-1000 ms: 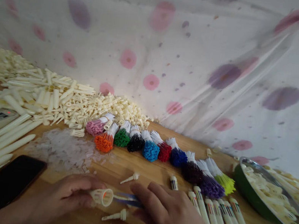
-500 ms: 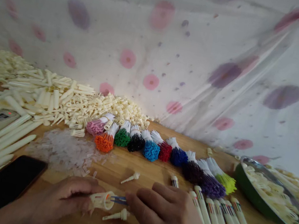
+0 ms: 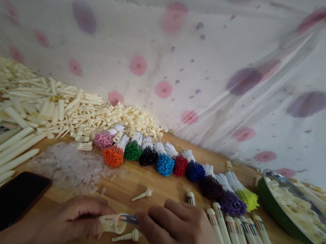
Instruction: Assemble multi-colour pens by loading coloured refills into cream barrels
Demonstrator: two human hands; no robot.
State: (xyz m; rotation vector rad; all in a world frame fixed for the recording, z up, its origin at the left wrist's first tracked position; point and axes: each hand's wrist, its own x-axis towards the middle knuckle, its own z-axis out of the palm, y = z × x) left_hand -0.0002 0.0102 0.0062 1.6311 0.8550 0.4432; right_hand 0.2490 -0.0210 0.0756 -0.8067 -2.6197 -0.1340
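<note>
My left hand (image 3: 78, 220) is closed around a short cream plastic pen sleeve (image 3: 110, 223) with slots, its round mouth turned to the right. A bit of orange shows inside that mouth. What look like thin blue tweezers (image 3: 129, 218) are pinched in my right hand (image 3: 177, 236), their tips at the sleeve's mouth. Just below the sleeve lies a cream tapered plug (image 3: 126, 236), and a similar plug (image 3: 142, 194) rests farther back on the table.
Bundles of coloured refills, including an orange bundle (image 3: 113, 156), line the table behind my hands. Assembled multicolour pens (image 3: 252, 243) lie at right, beside a green bowl (image 3: 279, 216) of cream parts. Clear tube pieces (image 3: 69, 166), a black phone (image 3: 6, 203) and piled cream barrels (image 3: 43, 101) occupy the left.
The pen sleeve has shifted slightly right and down with my left hand. My right hand still holds the tweezers at its mouth, almost in the same spot.
</note>
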